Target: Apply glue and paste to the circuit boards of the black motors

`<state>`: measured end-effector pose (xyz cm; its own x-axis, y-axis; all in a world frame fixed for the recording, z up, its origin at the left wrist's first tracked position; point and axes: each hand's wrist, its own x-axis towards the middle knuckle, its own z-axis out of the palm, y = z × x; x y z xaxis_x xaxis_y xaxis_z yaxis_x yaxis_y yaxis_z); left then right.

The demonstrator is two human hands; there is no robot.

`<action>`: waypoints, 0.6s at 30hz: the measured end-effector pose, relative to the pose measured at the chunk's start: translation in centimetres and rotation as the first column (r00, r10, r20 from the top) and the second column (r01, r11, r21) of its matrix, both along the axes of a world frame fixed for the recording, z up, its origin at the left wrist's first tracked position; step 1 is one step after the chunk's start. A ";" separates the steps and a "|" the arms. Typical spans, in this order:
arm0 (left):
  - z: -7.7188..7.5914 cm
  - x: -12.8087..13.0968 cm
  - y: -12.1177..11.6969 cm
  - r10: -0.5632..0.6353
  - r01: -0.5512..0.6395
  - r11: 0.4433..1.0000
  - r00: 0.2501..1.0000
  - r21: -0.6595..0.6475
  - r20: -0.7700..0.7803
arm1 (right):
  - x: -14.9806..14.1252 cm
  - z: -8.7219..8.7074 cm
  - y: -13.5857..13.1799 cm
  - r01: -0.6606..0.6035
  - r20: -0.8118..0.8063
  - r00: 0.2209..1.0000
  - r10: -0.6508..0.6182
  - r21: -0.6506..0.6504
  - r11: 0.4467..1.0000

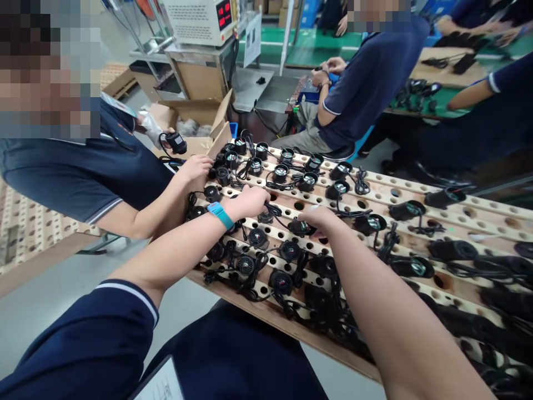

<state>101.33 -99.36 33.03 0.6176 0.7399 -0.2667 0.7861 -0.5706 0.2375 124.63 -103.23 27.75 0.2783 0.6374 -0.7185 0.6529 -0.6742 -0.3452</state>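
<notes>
Two bare hands at work over a drilled wooden board (391, 180) crowded with black units. The handled piece, a black housing (300, 226), lies on the board near its middle, under the fingertips of the right hand (317, 221); a dark cable (273, 210) lies between it and the left hand (252, 201). Left fingers curled nearly closed just at the cable, apparently pinching it, though the tips are hidden. Right fingers partly bent, thumb side lowered to the housing; whether they grip or merely touch, cannot tell. Step in hand, by judgement: handling this one unit and its lead together. A sound next move calls for a sure hold on the housing, with the lead kept free of the neighbours. Crowding is the main hindrance: grille-topped units (257, 238) sit close on the near side, an open-ended housing (370, 223) to the right, loose leads between, ready to snag. A co-worker's hand (199, 168) rests among units at the board's left end, close to the wearer's left forearm, so little spare room there; the same person's other hand is beside a black unit (177, 143). Beyond: an open carton (222, 114), a pale instrument with red digits (194, 22), a seated co-worker (366, 89) turned to other work.
</notes>
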 end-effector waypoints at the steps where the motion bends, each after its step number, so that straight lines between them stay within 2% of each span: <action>1: -0.3 -0.5 0.2 0.010 -0.010 1.000 1.000 0.000 0.007 | -0.4 -0.3 0.3 0.004 0.002 1.000 -0.004 -0.002 1.000; 9: -1.9 -2.9 0.8 0.002 -0.002 1.000 0.999 -0.005 0.050 | -1.8 -2.1 1.3 -0.049 0.093 0.994 0.049 -0.002 0.999; 18: -1.4 -3.6 0.0 0.037 -0.040 0.997 0.998 0.064 0.046 | -2.3 -2.1 2.0 -0.054 0.170 0.984 0.057 -0.021 0.998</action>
<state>97.71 -99.36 31.61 0.5986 0.7781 -0.1904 0.7972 -0.5554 0.2365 122.32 -101.26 25.69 0.3620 0.6436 -0.6743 0.7378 -0.6400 -0.2148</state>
